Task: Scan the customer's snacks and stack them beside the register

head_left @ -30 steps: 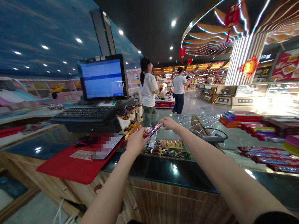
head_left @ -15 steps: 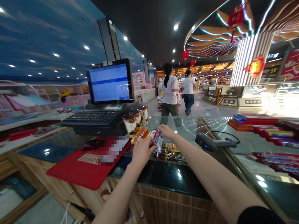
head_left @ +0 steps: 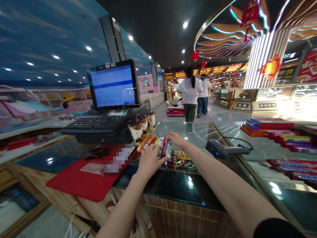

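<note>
A Mentos candy pack (head_left: 165, 149) in shiny red, white and blue wrapping lies on the glass counter among other packs. My left hand (head_left: 150, 159) rests at its left side, thumb and fingers apart, with the thumb near the pack's close end. At the far end, the fingers of my right hand (head_left: 175, 139) are bent together against the pack; their tips are partly hidden. An orange pack (head_left: 148, 142) sits just left of the Mentos. Several small wrapped sweets (head_left: 183, 158) show to the right, between my forearms.
Several brown-and-white cups (head_left: 136, 132) stand behind the packs, beside a keyboard (head_left: 92, 123) and monitor (head_left: 112, 87). A red mat (head_left: 79, 180) lies left. Right are a barcode scanner (head_left: 220, 150) with cable and stacked candy (head_left: 272, 125). Two people (head_left: 190, 92) walk beyond the counter.
My left hand's thumb and fingers have spread apart from around the Mentos pack. My right hand stays at its far end. The people beyond have shifted to the right.
</note>
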Action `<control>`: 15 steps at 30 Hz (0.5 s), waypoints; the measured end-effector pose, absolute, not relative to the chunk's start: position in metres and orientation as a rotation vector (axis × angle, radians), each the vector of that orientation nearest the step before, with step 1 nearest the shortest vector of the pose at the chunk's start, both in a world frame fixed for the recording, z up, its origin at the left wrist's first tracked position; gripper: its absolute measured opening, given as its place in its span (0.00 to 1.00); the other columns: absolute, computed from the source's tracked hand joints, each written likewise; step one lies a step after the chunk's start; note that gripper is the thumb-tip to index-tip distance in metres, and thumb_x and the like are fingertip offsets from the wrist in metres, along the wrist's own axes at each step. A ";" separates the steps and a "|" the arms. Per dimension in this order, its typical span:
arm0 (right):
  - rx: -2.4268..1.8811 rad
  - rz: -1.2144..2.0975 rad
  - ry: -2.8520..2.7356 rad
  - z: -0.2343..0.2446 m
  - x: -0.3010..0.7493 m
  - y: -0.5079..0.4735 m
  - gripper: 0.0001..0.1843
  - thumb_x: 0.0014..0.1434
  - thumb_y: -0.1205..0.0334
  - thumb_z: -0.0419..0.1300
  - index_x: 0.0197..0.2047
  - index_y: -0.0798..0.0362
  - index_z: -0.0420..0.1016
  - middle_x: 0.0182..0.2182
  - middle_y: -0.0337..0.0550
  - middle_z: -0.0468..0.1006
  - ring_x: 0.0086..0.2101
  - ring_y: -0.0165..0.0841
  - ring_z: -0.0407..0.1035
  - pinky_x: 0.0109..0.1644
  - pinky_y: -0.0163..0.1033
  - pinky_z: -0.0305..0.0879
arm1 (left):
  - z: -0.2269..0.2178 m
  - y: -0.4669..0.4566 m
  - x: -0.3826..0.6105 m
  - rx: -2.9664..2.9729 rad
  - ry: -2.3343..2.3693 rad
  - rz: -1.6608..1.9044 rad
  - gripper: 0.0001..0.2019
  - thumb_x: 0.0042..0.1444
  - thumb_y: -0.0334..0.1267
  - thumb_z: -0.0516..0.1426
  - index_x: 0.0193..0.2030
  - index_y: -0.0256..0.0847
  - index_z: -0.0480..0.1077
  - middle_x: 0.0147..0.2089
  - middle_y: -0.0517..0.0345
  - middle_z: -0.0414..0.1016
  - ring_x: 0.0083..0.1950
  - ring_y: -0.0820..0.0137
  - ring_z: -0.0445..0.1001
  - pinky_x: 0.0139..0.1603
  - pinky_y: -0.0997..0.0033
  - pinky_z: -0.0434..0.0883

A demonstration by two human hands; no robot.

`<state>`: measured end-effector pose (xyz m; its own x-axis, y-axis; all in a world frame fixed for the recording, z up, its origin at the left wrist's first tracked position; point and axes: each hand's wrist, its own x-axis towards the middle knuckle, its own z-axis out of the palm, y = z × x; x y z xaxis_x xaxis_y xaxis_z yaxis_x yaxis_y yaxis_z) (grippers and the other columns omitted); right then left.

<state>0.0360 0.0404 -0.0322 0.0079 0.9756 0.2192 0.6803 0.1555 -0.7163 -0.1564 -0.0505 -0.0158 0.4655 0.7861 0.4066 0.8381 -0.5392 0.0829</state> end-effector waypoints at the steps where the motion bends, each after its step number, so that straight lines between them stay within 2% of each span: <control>1: -1.596 0.533 -1.736 -0.032 0.038 0.038 0.21 0.66 0.61 0.47 0.56 0.56 0.73 0.56 0.49 0.73 0.55 0.36 0.66 0.57 0.34 0.58 | -0.016 -0.051 -0.158 -2.591 -1.422 -0.620 0.24 0.52 0.56 0.59 0.51 0.44 0.68 0.51 0.50 0.71 0.55 0.57 0.68 0.53 0.60 0.64; 5: -1.635 0.508 -1.717 -0.030 0.045 0.027 0.21 0.66 0.61 0.48 0.57 0.54 0.73 0.56 0.48 0.74 0.55 0.37 0.66 0.58 0.36 0.58 | -0.013 -0.053 -0.163 -2.704 -1.354 -0.583 0.28 0.51 0.58 0.59 0.56 0.48 0.66 0.56 0.51 0.68 0.58 0.56 0.65 0.56 0.57 0.62; 8: -1.672 0.495 -1.715 -0.029 0.049 0.020 0.21 0.66 0.60 0.49 0.57 0.54 0.73 0.55 0.48 0.75 0.54 0.39 0.67 0.57 0.38 0.58 | -0.011 -0.052 -0.162 -2.788 -1.305 -0.496 0.29 0.50 0.54 0.62 0.58 0.51 0.65 0.59 0.53 0.66 0.60 0.55 0.63 0.57 0.56 0.62; 15: -1.696 0.479 -1.767 -0.028 0.049 0.009 0.20 0.65 0.58 0.50 0.56 0.53 0.73 0.51 0.48 0.77 0.52 0.39 0.70 0.55 0.37 0.60 | -0.010 -0.044 -0.149 -2.754 -1.293 -0.484 0.24 0.53 0.49 0.60 0.57 0.50 0.67 0.60 0.53 0.66 0.60 0.56 0.63 0.57 0.56 0.63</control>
